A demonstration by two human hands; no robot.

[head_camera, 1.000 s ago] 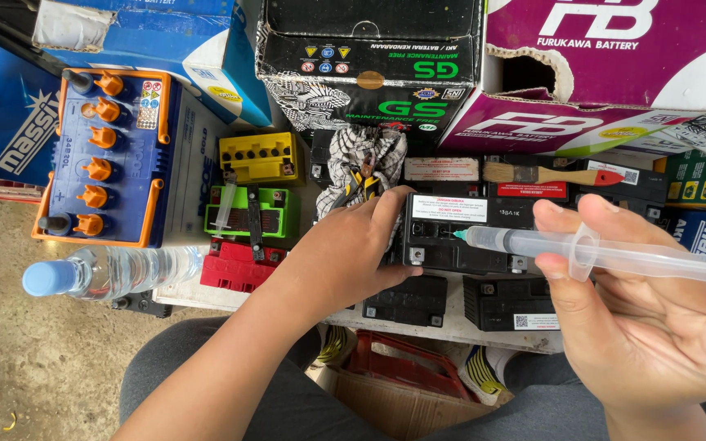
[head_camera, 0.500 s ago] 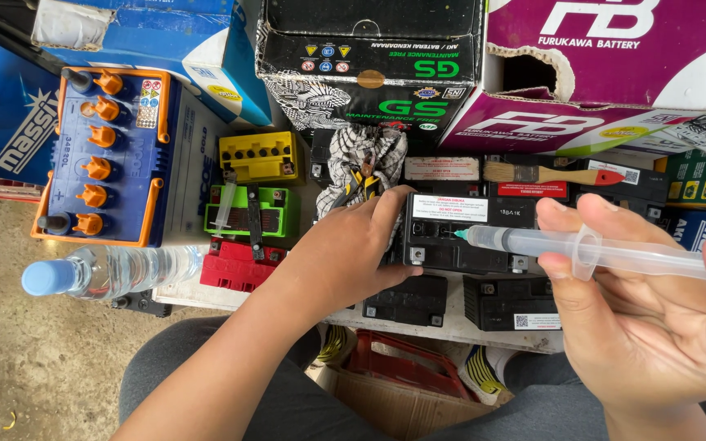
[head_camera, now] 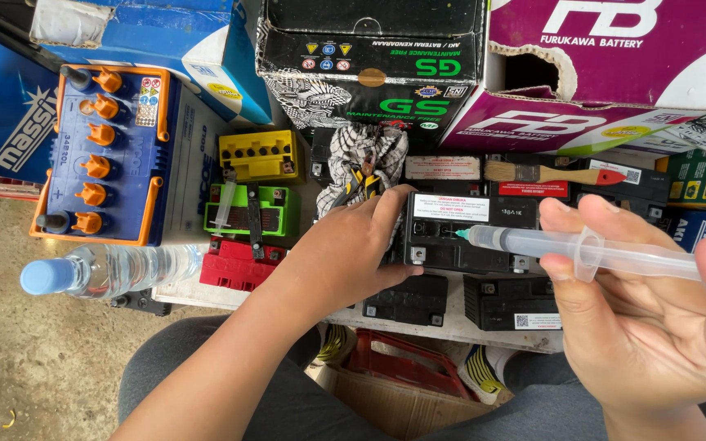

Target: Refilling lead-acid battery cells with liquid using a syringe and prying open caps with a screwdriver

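My left hand (head_camera: 353,249) grips the left side of a small black battery (head_camera: 459,237) with a white label, which stands on a white board. My right hand (head_camera: 655,327) holds a clear plastic syringe (head_camera: 582,249) level, thumb on the plunger end. The syringe's green-tipped nozzle (head_camera: 461,234) points left and hovers just over the top of the black battery. Two more small black batteries (head_camera: 504,300) sit in front of it.
A blue battery with orange caps (head_camera: 104,155) stands at left, with a water bottle (head_camera: 112,269) lying below it. Yellow (head_camera: 259,155), green (head_camera: 251,210) and red (head_camera: 234,263) small batteries sit mid-left. A paintbrush (head_camera: 549,173), pliers on a patterned cloth (head_camera: 361,159) and cardboard battery boxes (head_camera: 377,57) fill the back.
The syringe has shifted slightly left and down, bringing its tip closer to the black battery. My left hand has stayed on the battery.
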